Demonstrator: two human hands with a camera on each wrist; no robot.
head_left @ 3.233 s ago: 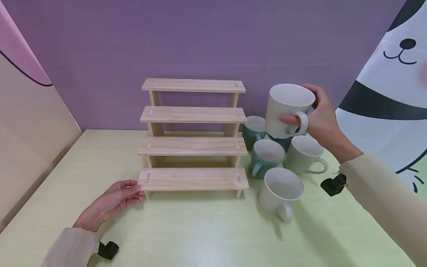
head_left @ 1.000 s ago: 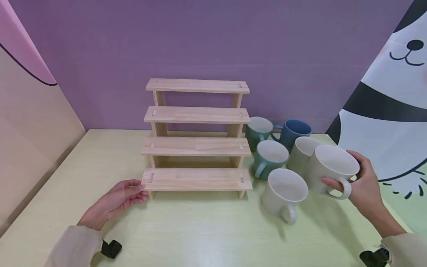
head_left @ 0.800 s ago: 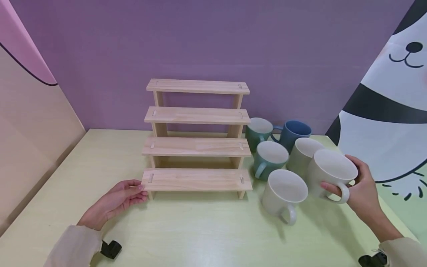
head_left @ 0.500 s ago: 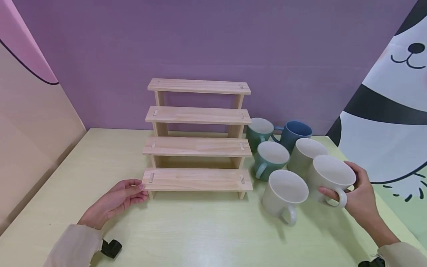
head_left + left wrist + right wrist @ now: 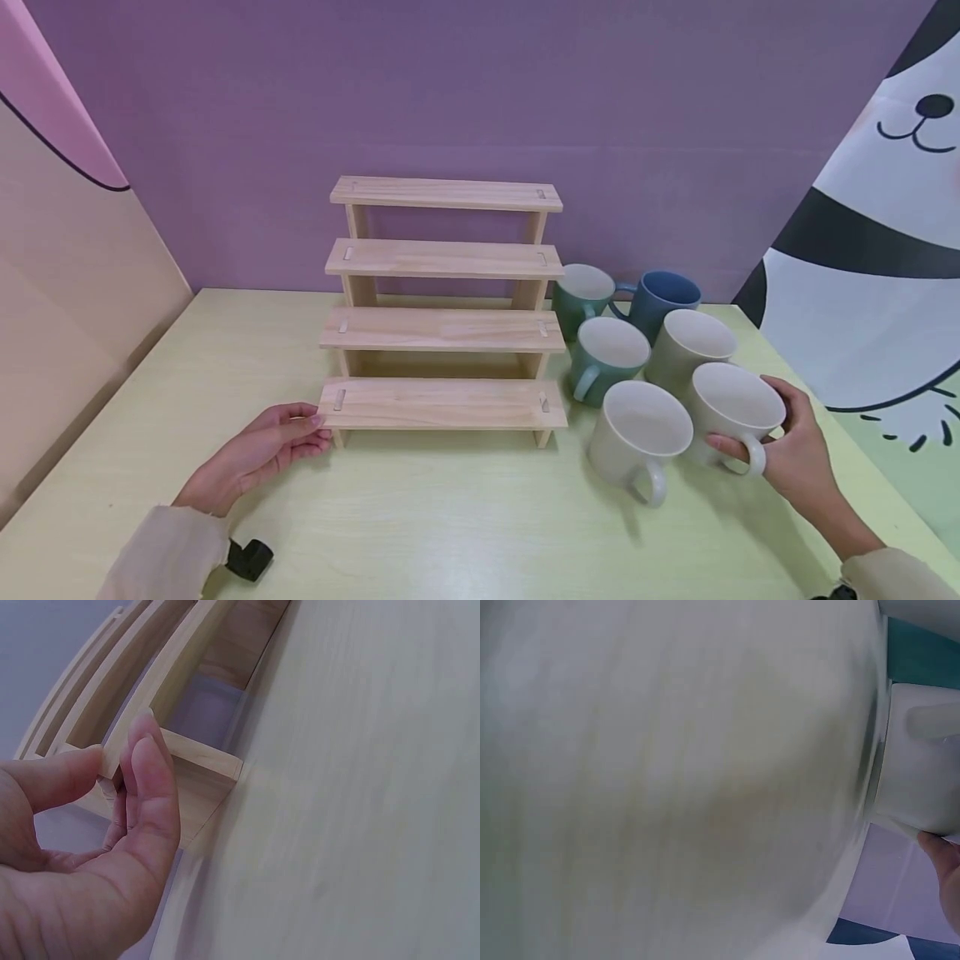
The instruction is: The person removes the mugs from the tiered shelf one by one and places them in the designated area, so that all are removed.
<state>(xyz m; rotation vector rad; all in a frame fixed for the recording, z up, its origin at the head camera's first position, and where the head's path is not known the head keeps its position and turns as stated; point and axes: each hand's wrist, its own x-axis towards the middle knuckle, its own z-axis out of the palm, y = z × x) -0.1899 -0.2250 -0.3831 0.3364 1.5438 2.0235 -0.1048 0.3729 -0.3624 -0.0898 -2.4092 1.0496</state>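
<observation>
In the head view, my right hand [image 5: 801, 450] grips a white mug [image 5: 738, 398] by its side, thumb across the front near the handle. The mug stands upright, low over the table at the front right of a group of mugs. The right wrist view shows part of this mug [image 5: 919, 776] at its right edge, with a fingertip on it. At the left, my left hand [image 5: 258, 454] pinches the left end of the lowest board of a stepped wooden shelf [image 5: 442, 404]. The left wrist view has thumb and fingers [image 5: 154, 780] on either side of that board's corner.
Left of the held mug is another white mug [image 5: 637, 450]. Behind them stand a pale grey-green mug [image 5: 678, 358], a teal mug [image 5: 607, 367], a green mug [image 5: 577, 308] and a blue mug [image 5: 660, 304]. A purple wall [image 5: 450, 100] closes off the table's [image 5: 420, 525] back.
My right hand has carried the white mug from above the back mugs out to the right, then down and slightly left beside the front white mug. My left hand keeps its place on the shelf.
</observation>
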